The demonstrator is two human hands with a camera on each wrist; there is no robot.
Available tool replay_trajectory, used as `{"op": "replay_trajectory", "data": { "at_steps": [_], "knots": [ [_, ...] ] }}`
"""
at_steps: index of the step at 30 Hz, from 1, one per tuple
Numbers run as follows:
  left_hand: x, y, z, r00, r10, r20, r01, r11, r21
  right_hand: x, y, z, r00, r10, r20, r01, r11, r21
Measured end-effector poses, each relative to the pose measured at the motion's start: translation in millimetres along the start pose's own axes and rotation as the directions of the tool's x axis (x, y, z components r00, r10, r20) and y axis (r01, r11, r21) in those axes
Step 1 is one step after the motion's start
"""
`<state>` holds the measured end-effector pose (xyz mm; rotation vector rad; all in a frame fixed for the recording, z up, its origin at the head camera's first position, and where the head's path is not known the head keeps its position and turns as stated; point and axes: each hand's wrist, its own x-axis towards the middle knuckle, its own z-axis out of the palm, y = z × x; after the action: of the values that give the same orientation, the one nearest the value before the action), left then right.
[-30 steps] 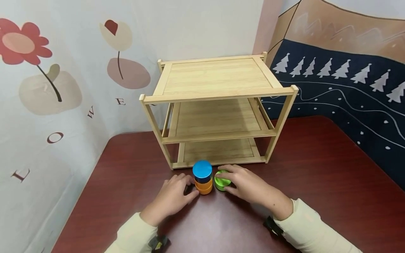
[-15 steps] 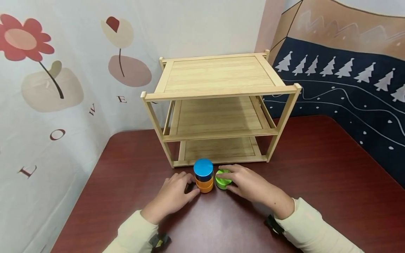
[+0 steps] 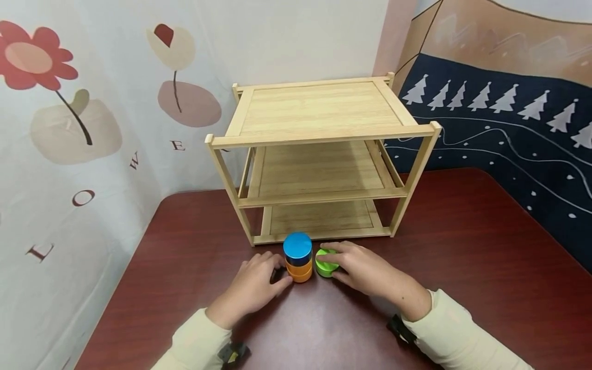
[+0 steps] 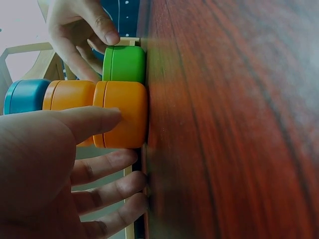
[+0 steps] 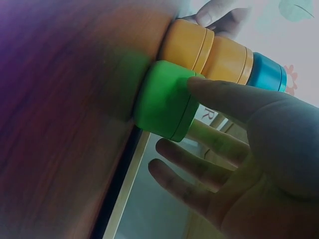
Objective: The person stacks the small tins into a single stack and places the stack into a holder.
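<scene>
A stack of small round lidded tins stands upright on the table: a blue tin (image 3: 298,246) on top of two orange ones. My left hand (image 3: 250,285) is at the stack's left side. Its thumb lies on the bottom orange tin (image 4: 130,114), the index finger mostly hidden behind, the other fingers extended beside it. A green tin (image 3: 326,268) sits right beside the stack on the table. My right hand (image 3: 363,270) pinches it between thumb and index finger. In the right wrist view its thumb (image 5: 214,89) rests at the lid seam, with other fingers spread past the tin.
A three-tier wooden shelf (image 3: 319,195) stands directly behind the tins, its lower front rail close to them. The dark red table (image 3: 185,221) extends around it. Printed cloth walls (image 3: 106,195) close in the back and sides.
The head view has shifted slightly since a second ago. Both hands and all the tins keep the same places relative to each other.
</scene>
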<state>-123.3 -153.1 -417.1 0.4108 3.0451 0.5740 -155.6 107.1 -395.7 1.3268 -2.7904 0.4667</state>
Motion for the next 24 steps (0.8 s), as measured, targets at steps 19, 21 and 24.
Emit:
{"op": "replay_trajectory", "data": {
  "at_steps": [19, 21, 24],
  "knots": [
    [-0.8, 0.0, 0.6, 1.000, 0.000, -0.005, 0.000, 1.000, -0.004, -0.2, -1.6, 0.1, 1.000, 0.020, 0.000, -0.020, 1.000, 0.013],
    [-0.8, 0.1, 0.3, 1.000, -0.001, -0.004, 0.001, 1.000, -0.005, -0.4, -1.8, -0.2, 1.000, 0.021, 0.002, -0.021, 1.000, 0.014],
    [-0.7, -0.1, 0.2, 1.000, 0.001, -0.007, -0.001, 1.000, -0.005, -0.4, -2.1, -0.8, 1.000, 0.021, 0.003, -0.021, 1.000, 0.014]
  ]
}}
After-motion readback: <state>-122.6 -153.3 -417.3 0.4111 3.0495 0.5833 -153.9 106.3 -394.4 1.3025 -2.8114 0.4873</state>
